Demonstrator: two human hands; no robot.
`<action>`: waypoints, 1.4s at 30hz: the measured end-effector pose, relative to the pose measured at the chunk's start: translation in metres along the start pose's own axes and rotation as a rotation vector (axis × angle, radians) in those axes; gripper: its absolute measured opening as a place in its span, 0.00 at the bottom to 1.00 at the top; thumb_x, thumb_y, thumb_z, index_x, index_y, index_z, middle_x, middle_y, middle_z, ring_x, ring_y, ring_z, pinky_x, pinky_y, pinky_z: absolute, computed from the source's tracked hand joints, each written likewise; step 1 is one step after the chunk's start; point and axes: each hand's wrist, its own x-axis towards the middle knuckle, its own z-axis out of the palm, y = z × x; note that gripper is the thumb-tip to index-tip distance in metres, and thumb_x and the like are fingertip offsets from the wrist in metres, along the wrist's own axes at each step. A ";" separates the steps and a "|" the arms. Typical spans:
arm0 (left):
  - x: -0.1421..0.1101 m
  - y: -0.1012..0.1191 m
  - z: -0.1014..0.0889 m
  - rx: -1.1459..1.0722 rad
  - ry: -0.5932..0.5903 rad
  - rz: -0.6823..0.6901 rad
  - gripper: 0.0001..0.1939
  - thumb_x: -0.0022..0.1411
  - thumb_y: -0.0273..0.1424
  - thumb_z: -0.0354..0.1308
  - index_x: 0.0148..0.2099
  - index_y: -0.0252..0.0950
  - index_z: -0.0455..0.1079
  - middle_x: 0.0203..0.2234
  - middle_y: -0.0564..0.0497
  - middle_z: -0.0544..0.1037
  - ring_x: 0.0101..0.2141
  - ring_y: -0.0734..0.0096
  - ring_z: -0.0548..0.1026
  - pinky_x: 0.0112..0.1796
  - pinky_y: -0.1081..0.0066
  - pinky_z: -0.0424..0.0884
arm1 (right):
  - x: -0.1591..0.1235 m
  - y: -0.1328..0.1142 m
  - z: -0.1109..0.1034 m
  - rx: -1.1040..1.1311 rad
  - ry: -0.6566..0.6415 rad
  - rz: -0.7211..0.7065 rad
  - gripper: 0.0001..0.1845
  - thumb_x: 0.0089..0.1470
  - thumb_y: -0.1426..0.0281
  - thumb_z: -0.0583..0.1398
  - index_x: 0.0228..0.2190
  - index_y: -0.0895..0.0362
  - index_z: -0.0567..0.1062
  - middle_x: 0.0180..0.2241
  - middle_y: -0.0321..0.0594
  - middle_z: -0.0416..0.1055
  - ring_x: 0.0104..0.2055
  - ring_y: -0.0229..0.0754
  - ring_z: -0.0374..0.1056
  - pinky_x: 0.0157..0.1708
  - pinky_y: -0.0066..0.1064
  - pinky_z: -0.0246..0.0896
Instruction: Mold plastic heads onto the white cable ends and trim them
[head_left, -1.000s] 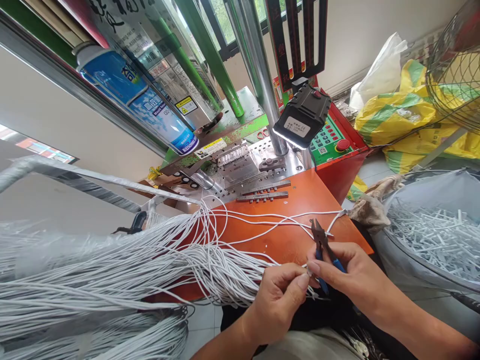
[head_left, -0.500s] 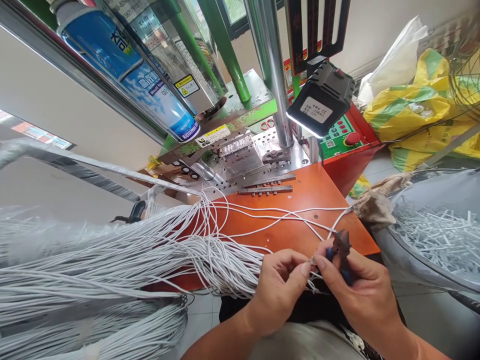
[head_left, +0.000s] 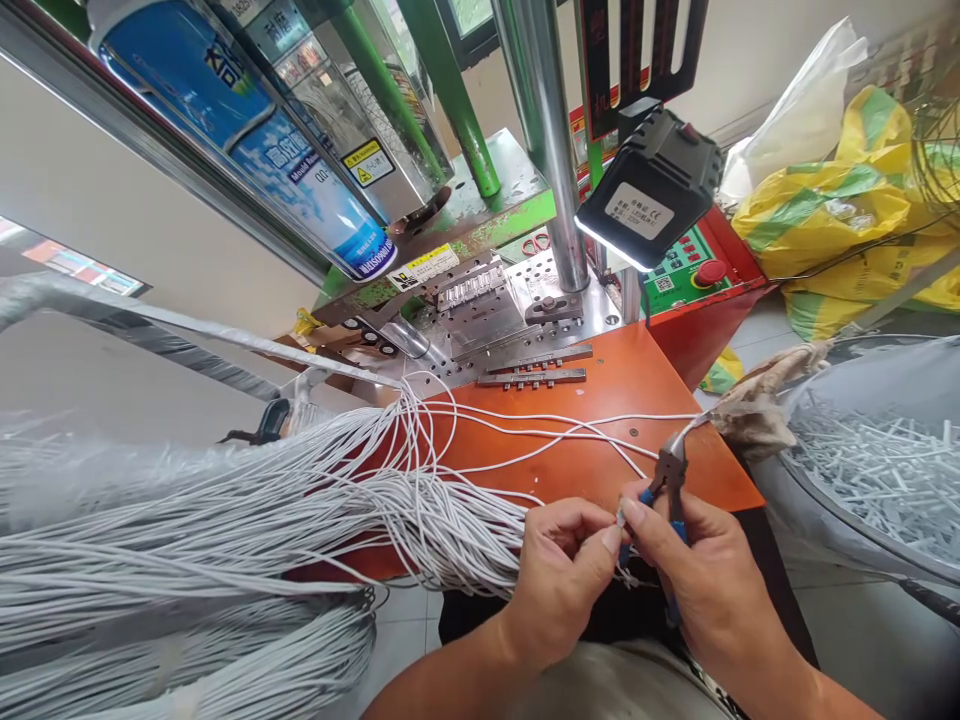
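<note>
My left hand (head_left: 562, 575) is closed, thumb and forefinger pinching a small cable end (head_left: 621, 515) that is mostly covered by fingertips. Around blue-handled pliers (head_left: 673, 468) my right hand (head_left: 701, 570) is wrapped, with the dark jaws pointing up and away from me. Its thumb and forefinger also meet the cable end, so both hands touch at the fingertips. White cables (head_left: 450, 525) lie in a thick bundle to the left of my hands, and a few single strands run across the orange tabletop (head_left: 547, 460).
Behind the table stands a press with a metal mould (head_left: 472, 290). Two toothed metal bars (head_left: 532, 377) lie before it. A lit work lamp (head_left: 649, 190) hangs at right, above a red control box (head_left: 705, 270). Far right, a bag (head_left: 885, 470) holds white cut pieces.
The pliers have turned in my right hand; their jaws now show more plainly and their handles are spread. My left hand keeps its pinch almost in place. The view has shifted slightly.
</note>
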 end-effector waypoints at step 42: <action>-0.002 0.013 -0.019 0.507 -0.110 0.343 0.09 0.73 0.31 0.59 0.41 0.35 0.79 0.27 0.51 0.74 0.27 0.74 0.66 0.32 0.73 0.62 | -0.002 -0.021 -0.059 -0.774 -0.502 -0.318 0.27 0.74 0.54 0.53 0.24 0.54 0.65 0.24 0.32 0.63 0.26 0.36 0.57 0.27 0.32 0.51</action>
